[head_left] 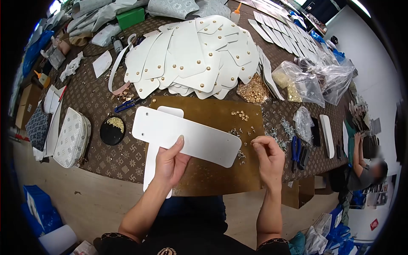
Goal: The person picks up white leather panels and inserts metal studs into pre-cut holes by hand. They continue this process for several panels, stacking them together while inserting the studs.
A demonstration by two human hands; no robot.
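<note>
My left hand [170, 163] grips a white cut leather panel [187, 135] with a small hole at its left end, holding it over a brown work mat [212, 112]. A second white panel [153, 163] lies under it. My right hand [268, 155] has its fingertips pinched together at the panel's right end, beside scattered small metal rivets [240, 114]; whether a rivet sits between the fingers is too small to tell.
A fanned stack of white panels with gold studs [195, 59] lies beyond the mat. Bags of gold studs [297, 83], blue pliers [296, 148], a black dish of studs [112, 129] and a patterned pouch [71, 137] surround it. Another person [365, 170] sits at the right.
</note>
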